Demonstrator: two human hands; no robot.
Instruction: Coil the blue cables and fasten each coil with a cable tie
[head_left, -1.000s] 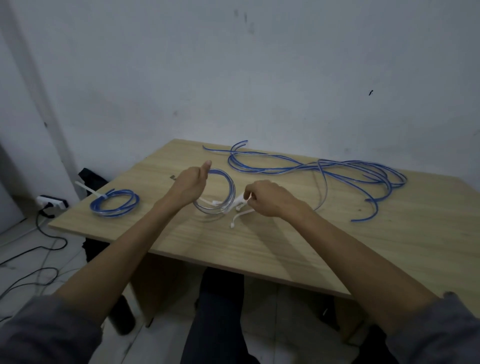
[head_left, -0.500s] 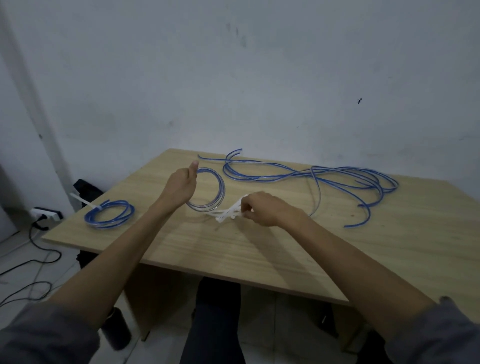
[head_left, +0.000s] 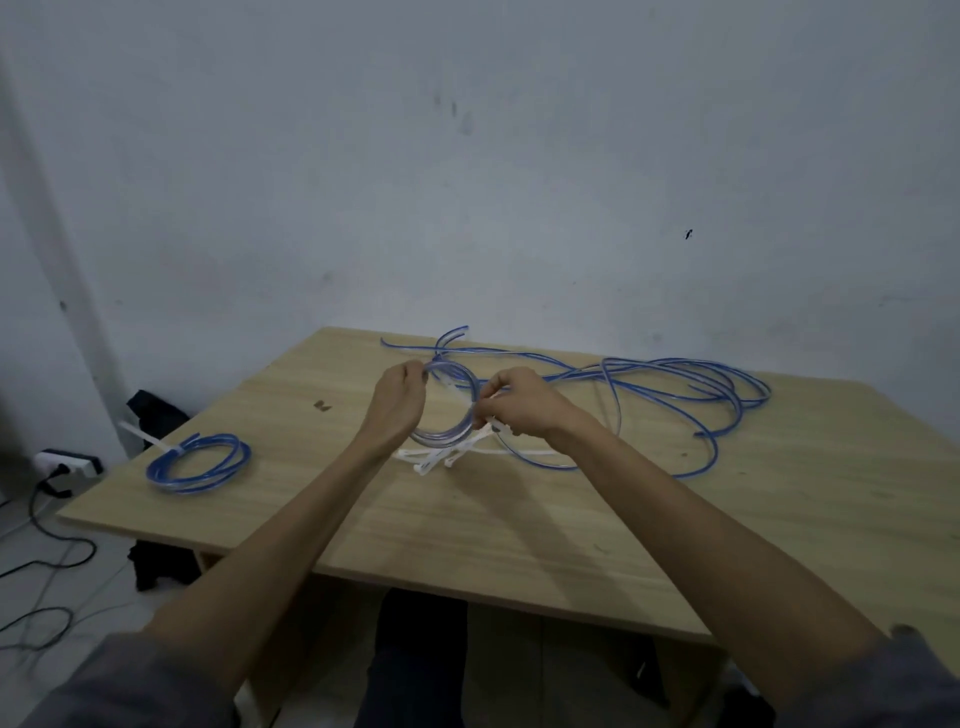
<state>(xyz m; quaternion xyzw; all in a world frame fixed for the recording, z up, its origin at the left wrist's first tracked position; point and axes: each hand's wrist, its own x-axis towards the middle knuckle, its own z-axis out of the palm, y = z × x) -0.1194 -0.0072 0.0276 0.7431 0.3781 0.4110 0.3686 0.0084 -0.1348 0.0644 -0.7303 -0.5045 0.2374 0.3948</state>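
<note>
blue coil (head_left: 451, 410) held upright over tabletop (head_left: 467, 525) centre. my left hand (head_left: 396, 405) grips its 10 o'clock arc, right hand (head_left: 519, 402) fingers pinch a white cable tie (head_left: 480, 434) at the 3 o'clock arc. spare ties (head_left: 441, 456) lie below. risk: loops spring apart if the left grip loosens before the tie locks.

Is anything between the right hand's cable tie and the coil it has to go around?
Nothing visible. The left hand holds the coil up, and the right hand pinches a cable tie right at its rim.
</note>
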